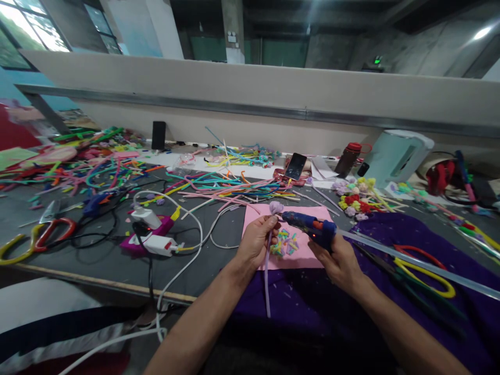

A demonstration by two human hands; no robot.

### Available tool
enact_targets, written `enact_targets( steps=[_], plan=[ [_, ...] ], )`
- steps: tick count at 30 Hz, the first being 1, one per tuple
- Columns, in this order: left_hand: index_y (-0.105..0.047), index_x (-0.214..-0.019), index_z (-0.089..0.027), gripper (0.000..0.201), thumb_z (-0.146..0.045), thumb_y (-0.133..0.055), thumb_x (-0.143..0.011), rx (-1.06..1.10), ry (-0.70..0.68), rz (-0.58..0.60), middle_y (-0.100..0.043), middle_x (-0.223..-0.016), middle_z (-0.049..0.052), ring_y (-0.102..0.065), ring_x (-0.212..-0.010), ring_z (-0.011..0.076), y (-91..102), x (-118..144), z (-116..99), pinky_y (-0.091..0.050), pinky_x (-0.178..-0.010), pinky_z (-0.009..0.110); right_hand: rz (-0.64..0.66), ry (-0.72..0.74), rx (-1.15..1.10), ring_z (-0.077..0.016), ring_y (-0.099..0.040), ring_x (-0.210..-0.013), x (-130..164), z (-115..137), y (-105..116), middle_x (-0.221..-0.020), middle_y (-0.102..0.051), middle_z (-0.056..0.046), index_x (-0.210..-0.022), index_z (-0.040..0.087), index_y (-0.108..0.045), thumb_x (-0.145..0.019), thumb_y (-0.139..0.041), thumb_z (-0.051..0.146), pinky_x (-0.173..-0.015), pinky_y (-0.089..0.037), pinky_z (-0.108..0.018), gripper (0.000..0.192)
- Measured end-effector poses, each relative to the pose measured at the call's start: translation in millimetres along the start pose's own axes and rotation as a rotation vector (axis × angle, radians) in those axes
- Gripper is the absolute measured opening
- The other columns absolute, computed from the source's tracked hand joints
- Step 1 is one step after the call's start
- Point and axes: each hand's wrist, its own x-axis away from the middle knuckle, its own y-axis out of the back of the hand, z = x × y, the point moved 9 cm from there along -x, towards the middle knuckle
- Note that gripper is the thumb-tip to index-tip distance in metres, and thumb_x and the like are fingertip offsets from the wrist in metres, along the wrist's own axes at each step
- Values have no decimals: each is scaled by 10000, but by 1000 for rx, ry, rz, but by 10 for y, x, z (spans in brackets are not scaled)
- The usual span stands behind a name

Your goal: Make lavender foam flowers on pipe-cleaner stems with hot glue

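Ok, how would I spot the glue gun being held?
Find the pink sheet on the dark table. Over it is the dark blue glue gun, held in the right hand. It alone has a long translucent rod sticking out behind.

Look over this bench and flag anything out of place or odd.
Nothing looks clearly damaged, but the left side is untidy: pipe cleaners lie in a scattered tangle, scissors sit with handles spread near the front edge of the bench, and a white cord trails over that edge, where it might snag.
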Motion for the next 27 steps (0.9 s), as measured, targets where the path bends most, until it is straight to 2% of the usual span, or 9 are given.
enact_targets(
  steps=[9,19,27],
  plan=[
    [-575,-708,-110,232,-248,-729,-605,-7,-2,1,-538,-610,-7,-447,-454,36,3,-8,3,-338,-361,131,8,20,-26,-200,-580,-732,-10,30,-8,-870,-594,-86,-972,192,-489,-847,-465,288,-622,-464,-292,159],
    [-554,-691,-115,197,-234,-702,-639,1,9,-2,-534,-612,-8,-445,-453,33,9,-6,3,-346,-354,123,-13,-14,-33,-177,-562,-667,-7,-28,16,-804,-593,-63,-937,195,-496,-845,-465,301,-601,-454,-277,144],
    [-562,-713,-109,207,-242,-703,-639,2,-1,16,-530,-617,-10,-445,-455,30,-8,-2,-1,-337,-351,117,-25,47,-28,-164,-549,-655,-7,27,16,-777,-580,-55,-896,179,-508,-848,-463,295,-599,-449,-261,134]
  ],
)
